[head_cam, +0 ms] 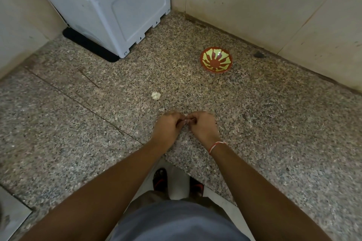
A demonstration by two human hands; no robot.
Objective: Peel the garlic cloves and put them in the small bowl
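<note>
One small bowl point(216, 60), red-brown with a yellow-green pattern, right of centre in the upper half of the frame; one garlic bulb point(156, 95) just left of centre; two hands, the left hand point(168, 126) and the right hand point(202, 126), at mid-frame; one white appliance point(109, 6) at upper left; one red-and-white wrist thread point(216, 146) right of centre; two sandalled feet low in the frame.
</note>
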